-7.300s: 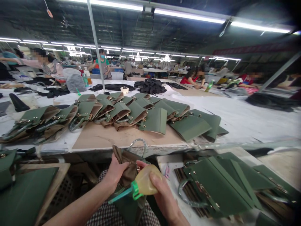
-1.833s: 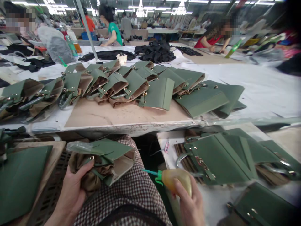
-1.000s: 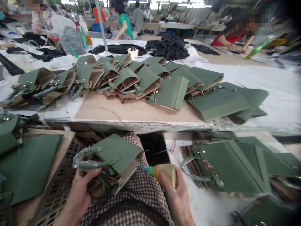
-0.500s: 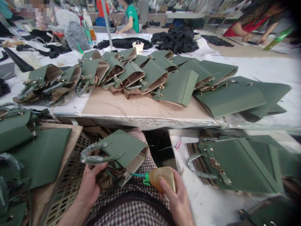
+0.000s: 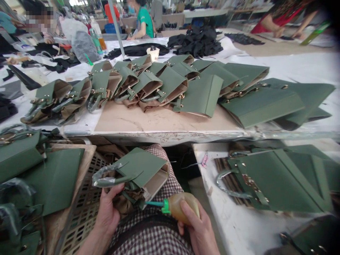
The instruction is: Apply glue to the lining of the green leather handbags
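Presently, entries run left to right across the head view.

Far left, low: flat green bag panels (image 5: 53, 177) lie on a board over a plastic crate (image 5: 79, 219); further green bags with wrapped handles sit at the left edge.

Left hand: left hand (image 5: 107, 212) is curled shut around the brown lining bunched under a green handbag (image 5: 140, 170), thumb up against the lining.

Green handbag: rests on the person's lap, over the checked trousers (image 5: 151, 241), tilted with its open mouth toward the right. Its handle (image 5: 106, 177) is wrapped in clear film and points left.

Glue bottle: yellowish squeeze bottle (image 5: 183, 212) with a green cap and thin teal nozzle (image 5: 152, 203). Nozzle tip is at the lower edge of the handbag's mouth; whether it touches cannot be told.

Right hand: right hand (image 5: 199, 230) is closed around the bottle's body, fingers wrapped over the top, holding it on its side with the nozzle pointing left.

Bench above: row of green handbags (image 5: 164, 85) lies overlapping on a brown board (image 5: 148, 120) on the white table (image 5: 292, 67), just beyond the lap.

Right, low: more green bags (image 5: 276, 180) with metal fittings lie flat on a white surface (image 5: 239, 226) beside the right hand.

Background: other people work at far tables; black material (image 5: 196, 42) is piled behind the row.
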`<state>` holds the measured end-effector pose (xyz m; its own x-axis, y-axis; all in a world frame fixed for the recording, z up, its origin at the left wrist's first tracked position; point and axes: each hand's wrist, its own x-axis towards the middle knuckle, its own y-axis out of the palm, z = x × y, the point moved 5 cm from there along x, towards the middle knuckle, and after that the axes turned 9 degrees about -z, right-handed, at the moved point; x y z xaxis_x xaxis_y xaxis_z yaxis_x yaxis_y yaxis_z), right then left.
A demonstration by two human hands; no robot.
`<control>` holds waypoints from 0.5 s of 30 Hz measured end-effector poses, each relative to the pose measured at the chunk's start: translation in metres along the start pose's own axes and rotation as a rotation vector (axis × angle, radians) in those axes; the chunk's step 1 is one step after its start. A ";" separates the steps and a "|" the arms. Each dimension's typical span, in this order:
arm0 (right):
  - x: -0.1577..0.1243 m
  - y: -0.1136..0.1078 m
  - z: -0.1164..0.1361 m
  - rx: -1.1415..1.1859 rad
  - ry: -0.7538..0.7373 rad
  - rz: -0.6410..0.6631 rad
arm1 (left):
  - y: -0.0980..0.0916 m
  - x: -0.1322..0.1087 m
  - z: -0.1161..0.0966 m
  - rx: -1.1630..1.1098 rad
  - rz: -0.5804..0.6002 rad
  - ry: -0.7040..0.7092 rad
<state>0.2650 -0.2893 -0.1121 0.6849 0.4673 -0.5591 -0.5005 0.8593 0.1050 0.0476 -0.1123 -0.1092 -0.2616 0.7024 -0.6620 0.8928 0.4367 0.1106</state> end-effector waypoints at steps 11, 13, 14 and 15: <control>-0.001 -0.002 -0.009 0.145 0.161 0.058 | -0.001 0.000 0.004 0.004 -0.002 0.009; -0.001 -0.003 -0.004 0.107 0.144 0.064 | -0.002 0.001 0.004 0.008 0.015 0.012; 0.000 -0.004 0.000 0.090 0.136 0.072 | -0.003 0.002 0.004 0.012 0.020 0.014; 0.002 -0.005 0.004 0.081 0.133 0.082 | -0.004 0.004 0.005 0.017 0.020 0.016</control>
<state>0.2709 -0.2920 -0.1099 0.5646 0.5097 -0.6492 -0.5043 0.8357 0.2175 0.0451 -0.1140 -0.1155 -0.2492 0.7197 -0.6480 0.9038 0.4132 0.1114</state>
